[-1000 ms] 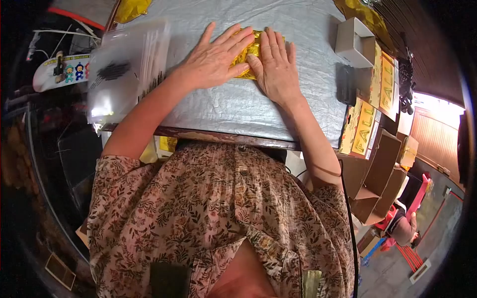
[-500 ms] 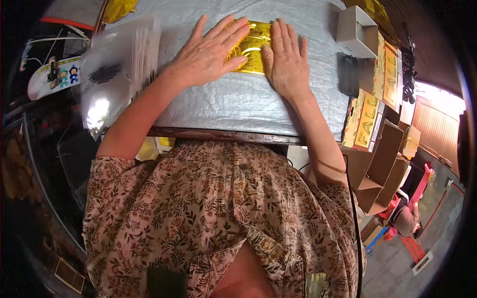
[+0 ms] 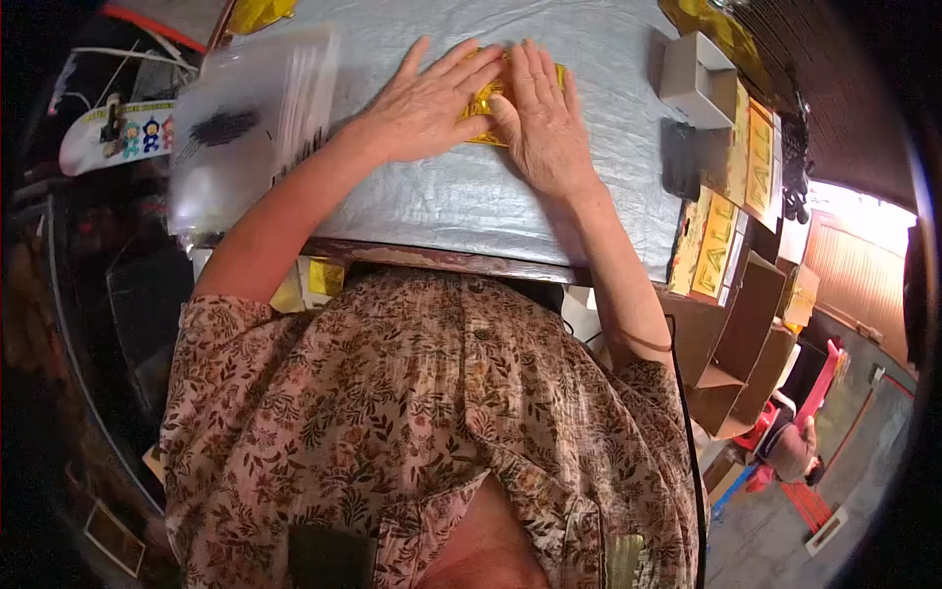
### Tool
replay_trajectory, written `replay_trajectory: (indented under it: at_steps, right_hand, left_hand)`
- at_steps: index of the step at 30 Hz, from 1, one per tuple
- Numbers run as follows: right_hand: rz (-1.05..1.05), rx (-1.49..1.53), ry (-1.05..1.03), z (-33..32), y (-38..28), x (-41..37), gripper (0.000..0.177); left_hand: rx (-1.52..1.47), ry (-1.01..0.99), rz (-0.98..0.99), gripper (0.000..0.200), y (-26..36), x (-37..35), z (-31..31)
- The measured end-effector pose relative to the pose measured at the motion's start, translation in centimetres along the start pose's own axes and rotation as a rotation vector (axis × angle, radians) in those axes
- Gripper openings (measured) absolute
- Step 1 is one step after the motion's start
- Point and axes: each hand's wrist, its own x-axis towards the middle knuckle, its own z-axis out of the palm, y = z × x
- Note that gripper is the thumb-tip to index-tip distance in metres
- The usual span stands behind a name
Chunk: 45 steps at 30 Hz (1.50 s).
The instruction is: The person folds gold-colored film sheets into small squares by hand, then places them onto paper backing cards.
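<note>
A shiny yellow film packet (image 3: 480, 104) lies on the grey covered tabletop (image 3: 471, 201), mostly hidden under my two hands. My left hand (image 3: 424, 110) rests flat across its left side, fingers stretched out and pointing to the upper right. On its right part lies my right hand (image 3: 546, 126), palm down with the fingers straight and close together and the thumb turned inward. Only a narrow strip of the packet shows between the hands, plus a bit of its right edge beyond my fingers. Neither hand grips anything.
Clear plastic bags (image 3: 240, 128) are stacked at the table's left. To the right stand a small white box (image 3: 699, 83), a dark object (image 3: 679, 157) and boxes marked "FALL" (image 3: 714, 250). Yellow film (image 3: 716, 25) lies at the back right. Another person (image 3: 790, 447) is at the lower right.
My right hand has slid left over the packet, close to my left hand, so less yellow film shows between them. The camera view has shifted slightly.
</note>
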Motion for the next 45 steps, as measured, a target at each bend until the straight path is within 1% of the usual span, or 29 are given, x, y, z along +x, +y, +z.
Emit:
replay_trajectory:
  at_steps: [2,5,7,8,10,11,13,14,16,17,19,20,22,26,29,34,37,45]
  right_hand:
    - [0.004,-0.13,-0.031,1.2,1.2,-0.5,0.068]
    - [-0.001,-0.146,-0.026,1.3,1.1,-0.5,0.068]
    - [-0.003,-0.146,-0.038,1.3,1.0,-0.4,0.067]
    - [0.001,-0.159,-0.043,1.2,1.0,-0.4,0.067]
    - [0.009,-0.163,-0.045,1.3,1.0,-0.4,0.066]
    - [0.002,-0.157,-0.049,1.3,1.0,-0.4,0.066]
    - [0.007,-0.159,-0.042,1.2,0.9,-0.3,0.066]
    - [0.007,-0.159,-0.042,1.1,0.9,-0.3,0.066]
    - [0.013,-0.149,-0.041,1.1,0.8,-0.3,0.065]
    - [0.008,-0.146,-0.042,1.1,0.8,-0.3,0.065]
    - [-0.008,-0.153,-0.033,1.1,0.9,-0.3,0.064]
    - [-0.008,-0.152,-0.034,1.1,0.9,-0.3,0.064]
    - [0.006,-0.159,-0.044,1.2,0.9,-0.3,0.063]
    - [-0.01,-0.145,-0.035,1.1,0.8,-0.3,0.063]
    - [-0.004,-0.142,-0.027,1.2,0.9,-0.3,0.063]
    - [0.013,-0.141,-0.028,1.2,1.0,-0.3,0.063]
    - [0.008,-0.136,-0.022,1.2,0.9,-0.4,0.064]
    - [0.009,-0.146,-0.022,1.4,1.1,-0.5,0.063]
  left_hand:
    - [-0.01,-0.006,0.003,0.073,-0.3,0.0,0.2]
    - [-0.038,0.002,0.02,0.068,-1.0,0.1,0.2]
    - [-0.241,-0.044,0.045,0.061,-1.9,0.6,-0.6]
    - [-0.243,-0.041,0.031,0.061,-2.4,0.9,-1.0]
    - [-0.678,-0.024,-0.016,0.058,-3.5,1.4,-1.4]
    - [-0.678,-0.024,-0.025,0.058,-3.8,1.0,-1.4]
    - [-0.92,0.212,-0.002,0.056,-4.6,0.1,-1.3]
    - [-0.92,0.212,-0.002,0.056,-4.5,-0.3,-1.1]
    - [-0.532,0.308,-0.102,0.052,-3.4,-1.7,-0.6]
    - [-0.53,0.31,-0.107,0.052,-2.6,-2.3,-0.2]
    - [-0.358,0.387,-0.227,0.039,-0.9,-3.5,0.1]
    - [-0.358,0.386,-0.229,0.039,-0.5,-4.1,-0.2]
    - [-0.406,0.436,-0.283,0.022,0.2,-5.2,-1.3]
    - [-0.322,0.486,-0.305,0.023,2.7,-6.1,-0.9]
    - [-0.397,0.498,-0.348,0.025,3.0,-5.8,-0.6]
    - [-0.424,0.408,-0.424,0.02,3.2,-5.3,0.0]
    - [-0.435,0.388,-0.445,0.019,3.2,-5.2,-0.1]
    - [-0.439,0.346,-0.487,0.023,3.1,-4.9,0.0]
